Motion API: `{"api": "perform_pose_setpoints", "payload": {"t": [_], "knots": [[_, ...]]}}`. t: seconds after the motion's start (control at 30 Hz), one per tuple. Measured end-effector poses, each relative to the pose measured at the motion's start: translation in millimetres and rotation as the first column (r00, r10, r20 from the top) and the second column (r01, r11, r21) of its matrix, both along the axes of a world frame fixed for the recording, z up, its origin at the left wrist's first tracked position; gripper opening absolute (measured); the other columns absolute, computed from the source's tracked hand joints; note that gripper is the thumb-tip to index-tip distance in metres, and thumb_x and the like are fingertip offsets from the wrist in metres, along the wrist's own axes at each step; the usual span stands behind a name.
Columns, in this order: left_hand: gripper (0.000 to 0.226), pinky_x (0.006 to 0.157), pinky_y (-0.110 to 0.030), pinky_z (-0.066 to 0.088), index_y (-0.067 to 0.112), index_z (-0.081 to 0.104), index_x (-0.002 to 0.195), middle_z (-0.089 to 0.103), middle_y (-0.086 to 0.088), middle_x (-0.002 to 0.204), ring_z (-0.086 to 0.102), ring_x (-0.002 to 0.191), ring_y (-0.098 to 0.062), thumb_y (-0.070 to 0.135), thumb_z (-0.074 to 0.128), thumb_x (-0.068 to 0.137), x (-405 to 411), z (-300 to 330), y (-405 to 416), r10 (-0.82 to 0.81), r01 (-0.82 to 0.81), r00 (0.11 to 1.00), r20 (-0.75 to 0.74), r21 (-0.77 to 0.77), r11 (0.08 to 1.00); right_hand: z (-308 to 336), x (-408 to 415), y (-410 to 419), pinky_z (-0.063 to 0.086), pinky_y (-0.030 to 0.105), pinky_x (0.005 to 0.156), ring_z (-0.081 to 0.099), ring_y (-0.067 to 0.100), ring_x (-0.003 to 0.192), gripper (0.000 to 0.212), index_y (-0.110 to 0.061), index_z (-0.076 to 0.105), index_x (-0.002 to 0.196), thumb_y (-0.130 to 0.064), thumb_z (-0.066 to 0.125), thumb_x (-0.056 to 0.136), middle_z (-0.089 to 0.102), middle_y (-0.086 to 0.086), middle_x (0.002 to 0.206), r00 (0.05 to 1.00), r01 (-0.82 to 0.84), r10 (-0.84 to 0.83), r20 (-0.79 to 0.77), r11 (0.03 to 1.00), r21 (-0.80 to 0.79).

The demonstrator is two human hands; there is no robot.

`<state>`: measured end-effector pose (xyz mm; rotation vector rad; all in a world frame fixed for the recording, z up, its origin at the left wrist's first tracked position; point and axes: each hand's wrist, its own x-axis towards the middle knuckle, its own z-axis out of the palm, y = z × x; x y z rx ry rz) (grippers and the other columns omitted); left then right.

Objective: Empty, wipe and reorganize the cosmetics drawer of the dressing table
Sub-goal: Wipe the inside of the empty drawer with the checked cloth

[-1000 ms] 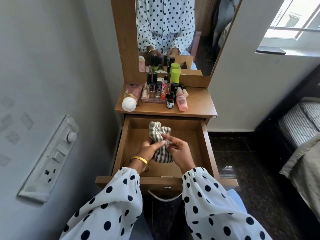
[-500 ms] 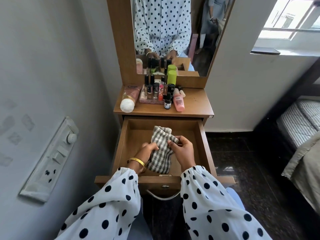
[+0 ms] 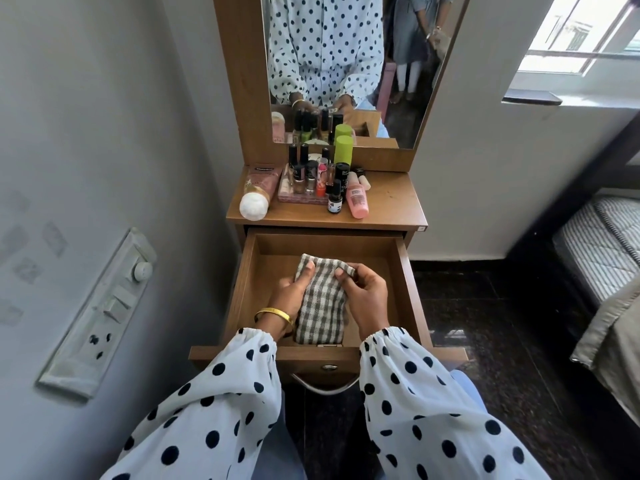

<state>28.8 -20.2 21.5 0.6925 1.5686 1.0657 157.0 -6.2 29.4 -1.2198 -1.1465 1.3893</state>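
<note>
Open drawer [image 3: 405,271], checked cloth [image 3: 322,306] pinched between left hand [image 3: 292,292], right hand [image 3: 363,296]

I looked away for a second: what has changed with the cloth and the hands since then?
The checked cloth, bunched up a second ago, is now spread flatter between the left hand and the right hand, which pinch its top corners over the open drawer. Both hands kept hold throughout. The cosmetics on the tabletop stayed put.
</note>
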Motion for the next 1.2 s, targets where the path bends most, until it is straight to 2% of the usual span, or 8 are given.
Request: {"api": "perform_pose_setpoints", "payload": {"t": [0.23, 0.37, 0.57, 0.7, 0.87, 0.97, 1.07, 1.2], "knots": [[0.047, 0.089, -0.044, 0.048, 0.015, 0.058, 0.072, 0.063, -0.011, 0.084, 0.06, 0.085, -0.026, 0.06, 0.051, 0.081, -7.1, -7.8, 0.1, 0.051, -0.052, 0.997, -0.06, -0.024, 0.998, -3.2, 1.9, 4.7, 0.053, 0.033, 0.081, 0.063, 0.018, 0.091, 0.012, -0.01, 0.062, 0.098, -0.016, 0.06, 0.088, 0.065, 0.004, 0.093, 0.997, -0.06, 0.063, 0.032, 0.994, -0.093], [0.037, 0.074, -0.031, 0.046, 0.018, 0.054, 0.076, 0.059, -0.001, 0.077, 0.058, 0.078, -0.018, 0.053, 0.048, 0.086, -9.9, -6.6, 0.5, 0.112, -0.113, 0.99, -0.086, -0.013, 0.993, 0.1, -1.9, 1.1, 0.055, 0.023, 0.066, 0.066, 0.012, 0.078, 0.007, -0.011, 0.062, 0.094, -0.013, 0.063, 0.087, 0.068, 0.001, 0.087, 0.963, -0.262, 0.27, 0.02, 0.949, -0.177], [0.031, 0.067, -0.021, 0.044, 0.013, 0.057, 0.092, 0.061, -0.001, 0.087, 0.058, 0.084, -0.017, 0.044, 0.05, 0.089, -8.6, -4.8, -1.4, 0.104, -0.104, 0.994, -0.038, 0.014, 0.995, -0.4, -1.5, 1.5, 0.054, 0.025, 0.07, 0.065, 0.012, 0.077, 0.003, -0.015, 0.063, 0.085, -0.012, 0.064, 0.086, 0.068, 0.001, 0.086, 0.947, -0.295, 0.315, 0.063, 0.93, -0.22], [0.029, 0.085, -0.035, 0.049, 0.012, 0.062, 0.106, 0.066, -0.008, 0.105, 0.061, 0.093, -0.022, 0.034, 0.055, 0.089, -8.0, -3.5, -3.3, 0.103, -0.104, 0.994, 0.038, 0.021, 0.994, -0.7, -1.1, 1.3, 0.055, 0.027, 0.075, 0.066, 0.013, 0.079, 0.007, -0.016, 0.063, 0.085, -0.009, 0.063, 0.086, 0.068, 0.001, 0.087, 0.972, -0.217, 0.229, 0.06, 0.964, -0.155], [0.025, 0.079, -0.033, 0.049, 0.01, 0.063, 0.108, 0.065, -0.012, 0.113, 0.06, 0.097, -0.023, 0.025, 0.058, 0.088, -4.4, -3.2, -5.0, -0.005, 0.004, 0.998, 0.058, 0.015, 1.0, 0.3, 4.2, 1.7, 0.055, 0.028, 0.076, 0.066, 0.018, 0.085, 0.007, -0.01, 0.061, 0.094, -0.009, 0.061, 0.087, 0.067, 0.004, 0.092, 0.992, -0.104, 0.111, 0.054, 0.988, -0.113], [0.025, 0.078, -0.031, 0.05, 0.006, 0.06, 0.111, 0.064, -0.015, 0.114, 0.059, 0.097, -0.024, 0.015, 0.057, 0.088, -3.8, -3.6, -5.4, -0.036, 0.036, 0.999, 0.013, 0.017, 0.999, 2.4, 4.0, 1.3, 0.056, 0.022, 0.071, 0.066, 0.014, 0.082, 0.007, -0.01, 0.06, 0.093, -0.009, 0.062, 0.086, 0.067, 0.003, 0.091, 0.992, -0.108, 0.115, 0.048, 0.987, -0.122], [0.025, 0.087, -0.04, 0.05, 0.004, 0.057, 0.114, 0.062, -0.018, 0.118, 0.059, 0.107, -0.031, 0.01, 0.054, 0.09, -6.0, -5.0, -4.0, 0.006, -0.006, 1.0, 0.014, 0.002, 1.0, 3.8, 3.4, 2.6, 0.055, 0.014, 0.062, 0.064, 0.008, 0.077, 0.01, -0.009, 0.059, 0.097, -0.007, 0.061, 0.087, 0.065, -0.001, 0.087, 0.988, -0.148, 0.154, 0.027, 0.976, -0.158], [0.026, 0.087, -0.038, 0.049, 0.004, 0.057, 0.115, 0.062, -0.016, 0.117, 0.059, 0.106, -0.03, 0.011, 0.052, 0.091, -7.1, -4.5, -3.4, 0.038, -0.038, 0.999, 0.027, 0.007, 0.999, 2.8, -1.0, 1.9, 0.054, 0.026, 0.076, 0.064, 0.014, 0.088, 0.027, -0.005, 0.054, 0.112, 0.0, 0.059, 0.086, 0.064, 0.0, 0.095, 0.973, -0.222, 0.23, 0.021, 0.956, -0.195]]}}
